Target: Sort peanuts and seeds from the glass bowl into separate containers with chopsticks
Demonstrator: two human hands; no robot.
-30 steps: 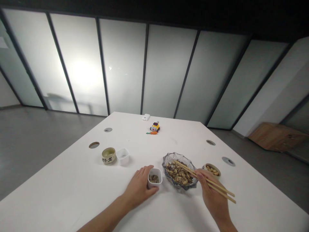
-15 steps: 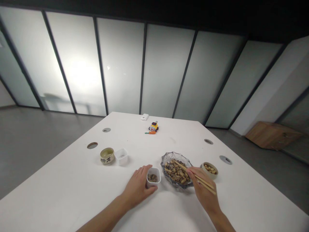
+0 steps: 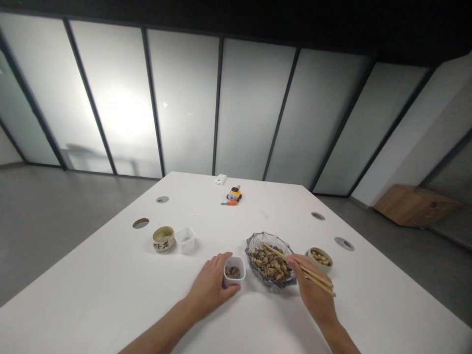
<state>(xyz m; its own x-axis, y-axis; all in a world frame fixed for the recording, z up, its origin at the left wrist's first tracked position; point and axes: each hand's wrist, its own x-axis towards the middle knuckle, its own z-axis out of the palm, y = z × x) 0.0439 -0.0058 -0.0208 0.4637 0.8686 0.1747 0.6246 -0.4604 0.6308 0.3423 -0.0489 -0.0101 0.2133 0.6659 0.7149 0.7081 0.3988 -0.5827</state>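
Observation:
My left hand (image 3: 212, 284) curls around the left side of a small white plastic cup (image 3: 239, 281), thumb in front and fingers behind. Some striped sunflower seeds (image 3: 232, 272) lie in the cup. A pair of wooden chopsticks (image 3: 316, 278) is gripped in my right hand (image 3: 313, 292). Their tips reach into a scalloped glass bowl (image 3: 254, 241), among a heap of sunflower seeds and paler nuts (image 3: 271, 268). Whether the tips pinch a seed is too small to tell. Just beyond my right hand stands a small ceramic bowl (image 3: 329, 269) of peanuts (image 3: 320, 255).
On the white table (image 3: 147, 300), a ceramic bowl with dark characters (image 3: 163, 244) touches a second white plastic cup (image 3: 185, 242) at left. Farther back are a toy car (image 3: 234, 194), an orange toy carrot (image 3: 232, 203) and a white box-like device (image 3: 220, 179). Round holes pierce the tabletop.
My right hand has shifted slightly to the right, and the chopsticks' rear ends have moved right with it. My left hand and the cup stay in place.

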